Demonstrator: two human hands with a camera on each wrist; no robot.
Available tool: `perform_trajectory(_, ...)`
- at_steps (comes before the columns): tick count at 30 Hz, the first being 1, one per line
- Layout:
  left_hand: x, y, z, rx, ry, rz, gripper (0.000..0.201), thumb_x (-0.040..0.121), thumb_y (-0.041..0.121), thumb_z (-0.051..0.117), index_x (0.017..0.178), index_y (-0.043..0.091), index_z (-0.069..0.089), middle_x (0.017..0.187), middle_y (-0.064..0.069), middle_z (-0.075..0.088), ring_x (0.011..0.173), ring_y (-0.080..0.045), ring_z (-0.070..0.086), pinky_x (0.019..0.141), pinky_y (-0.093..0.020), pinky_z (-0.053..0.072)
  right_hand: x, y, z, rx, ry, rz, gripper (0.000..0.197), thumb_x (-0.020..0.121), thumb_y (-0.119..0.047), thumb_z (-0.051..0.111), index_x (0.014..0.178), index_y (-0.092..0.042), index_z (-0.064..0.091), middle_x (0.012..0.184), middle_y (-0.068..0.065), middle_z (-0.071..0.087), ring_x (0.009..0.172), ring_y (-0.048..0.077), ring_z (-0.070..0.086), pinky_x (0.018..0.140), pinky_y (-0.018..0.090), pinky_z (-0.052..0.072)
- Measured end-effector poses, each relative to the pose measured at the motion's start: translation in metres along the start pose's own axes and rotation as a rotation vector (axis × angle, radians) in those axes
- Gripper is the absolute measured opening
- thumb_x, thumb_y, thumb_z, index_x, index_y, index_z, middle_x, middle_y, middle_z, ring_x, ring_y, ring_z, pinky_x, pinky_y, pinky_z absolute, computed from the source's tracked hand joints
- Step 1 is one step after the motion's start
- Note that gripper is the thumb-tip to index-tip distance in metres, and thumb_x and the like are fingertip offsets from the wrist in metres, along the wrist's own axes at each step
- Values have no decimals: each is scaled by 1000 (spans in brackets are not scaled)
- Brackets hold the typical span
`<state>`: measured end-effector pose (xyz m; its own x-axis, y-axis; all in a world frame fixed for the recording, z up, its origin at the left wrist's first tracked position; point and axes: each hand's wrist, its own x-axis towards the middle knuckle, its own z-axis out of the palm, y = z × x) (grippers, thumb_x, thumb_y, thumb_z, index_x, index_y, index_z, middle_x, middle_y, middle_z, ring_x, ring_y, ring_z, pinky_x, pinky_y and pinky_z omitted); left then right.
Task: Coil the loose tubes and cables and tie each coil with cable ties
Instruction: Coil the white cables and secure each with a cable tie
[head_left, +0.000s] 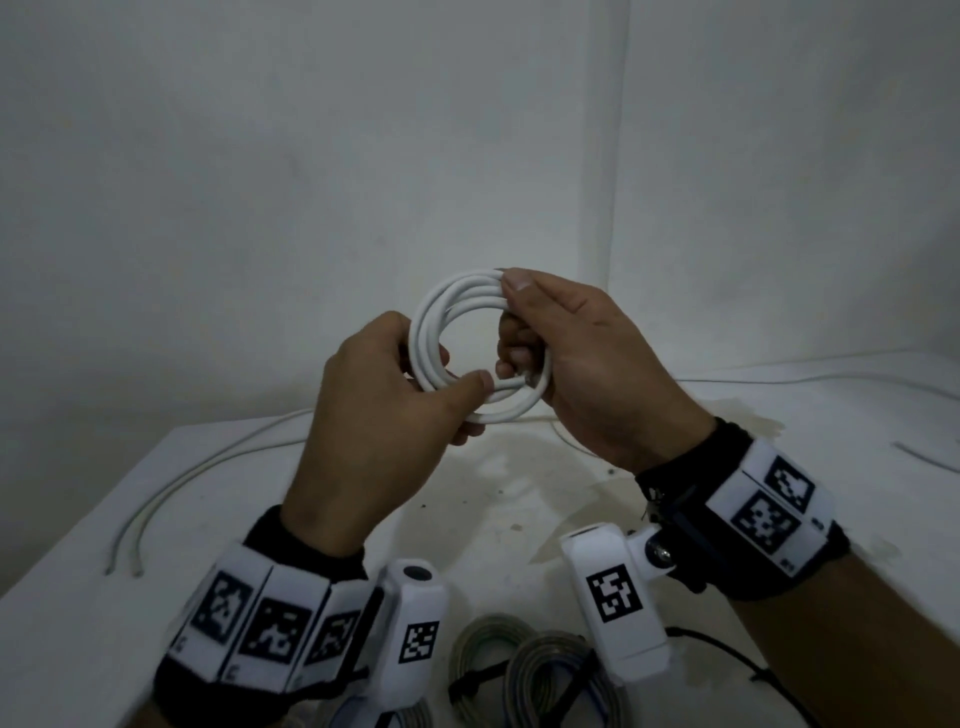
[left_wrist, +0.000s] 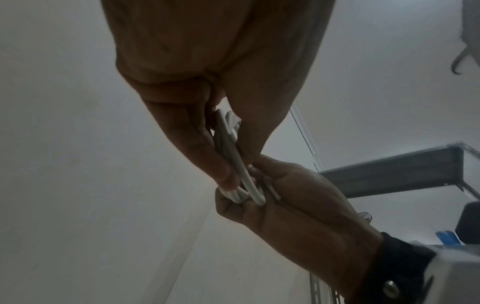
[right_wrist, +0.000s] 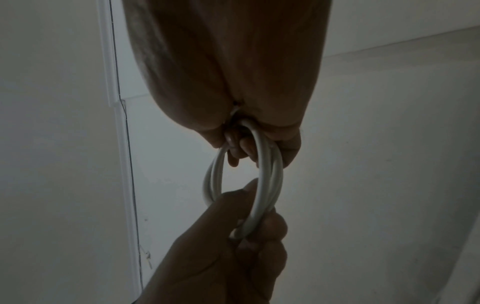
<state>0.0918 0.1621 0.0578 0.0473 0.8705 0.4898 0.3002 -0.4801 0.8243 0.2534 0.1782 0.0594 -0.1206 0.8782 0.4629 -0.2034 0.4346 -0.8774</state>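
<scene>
A white cable coil (head_left: 439, 312) of several loops is held up above the white table (head_left: 519, 493). My left hand (head_left: 384, 384) grips its lower left side, thumb pressing the strands near the loose end. My right hand (head_left: 566, 353) grips the right side, thumb on top and fingers curled through the ring. The left wrist view shows the white cable coil (left_wrist: 233, 162) edge-on between both hands. In the right wrist view the white cable coil (right_wrist: 262, 176) hangs from my right hand's fingers (right_wrist: 241, 148), with the left hand (right_wrist: 233, 242) pinching its bottom.
Loose white tubes (head_left: 171, 488) lie across the table's left side, and another thin cable (head_left: 831, 379) runs along the back right. Grey coiled cables (head_left: 519, 670) with black ties sit at the near edge. A short tube piece (head_left: 924, 457) lies far right.
</scene>
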Motion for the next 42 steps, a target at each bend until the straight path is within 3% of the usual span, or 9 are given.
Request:
perform_trajectory(5, 1, 2, -2, 36, 11, -5, 28, 80, 12, 81, 89, 4, 55, 69, -14, 69, 51, -20, 71, 49, -26, 57, 0, -1, 0, -31, -19, -20, 29, 111, -24, 43, 100, -12, 67, 67, -5, 42, 64, 12, 41, 73, 35, 46)
perform_trajectory(12, -3, 3, 1, 128, -33, -9, 29, 87, 20, 76, 90, 7, 50, 69, -12, 67, 50, -19, 70, 50, -38, 59, -3, -4, -3, -289, 7, -61, 30, 111, -29, 43, 96, -19, 67, 68, -4, 46, 68, 15, 45, 69, 35, 42)
perform_trajectory(21, -4, 9, -7, 343, -108, -35, 30, 90, 34, 71, 96, 15, 49, 68, -6, 68, 45, -12, 66, 48, -27, 49, -5, -2, 0, -385, -21, -107, 32, 111, -27, 41, 87, -19, 60, 65, -2, 45, 64, 17, 46, 61, 28, 44)
perform_trajectory(26, 2, 7, -14, 110, -195, -102, 32, 88, 18, 74, 106, 7, 50, 75, -7, 70, 60, -16, 74, 55, -26, 60, -4, -2, -1, -427, -19, -176, 31, 112, -25, 41, 88, -20, 60, 64, -5, 46, 61, 13, 48, 60, 26, 44)
perform_trajectory(32, 2, 4, -16, 157, -176, -6, 25, 87, 11, 74, 99, 12, 53, 77, -4, 70, 60, -16, 73, 56, -28, 59, -2, 4, -1, -328, -34, -153, 31, 112, -27, 41, 90, -23, 63, 66, -2, 45, 65, 19, 48, 64, 35, 45)
perform_trajectory(35, 6, 8, -24, 109, -251, -18, 26, 82, 22, 80, 96, 12, 59, 80, -4, 73, 58, -14, 67, 52, -24, 51, -1, 2, -5, -258, -57, -120, 31, 111, -25, 41, 99, -13, 66, 66, 0, 42, 64, 18, 43, 63, 32, 40)
perform_trajectory(38, 11, 9, -33, -153, -346, -138, 41, 87, 48, 59, 102, 11, 68, 86, -9, 75, 49, -12, 45, 47, -25, 31, -2, 1, -7, -266, -102, -98, 33, 112, -23, 40, 115, -6, 69, 67, 0, 44, 64, 15, 43, 61, 27, 40)
perform_trajectory(40, 11, 8, -35, -300, -419, -180, 47, 96, 46, 48, 103, 5, 68, 82, -15, 72, 44, -15, 38, 44, -23, 23, -3, 2, -4, -244, -117, -87, 34, 112, -21, 40, 121, -5, 69, 68, 2, 44, 64, 15, 42, 61, 26, 40)
perform_trajectory(42, 11, 6, -37, -349, -485, -177, 42, 100, 42, 49, 96, 4, 67, 75, -16, 66, 44, -18, 41, 41, -23, 30, -3, 2, -1, -175, -105, -57, 35, 112, -19, 39, 122, -3, 68, 69, 3, 42, 63, 13, 39, 60, 25, 39)
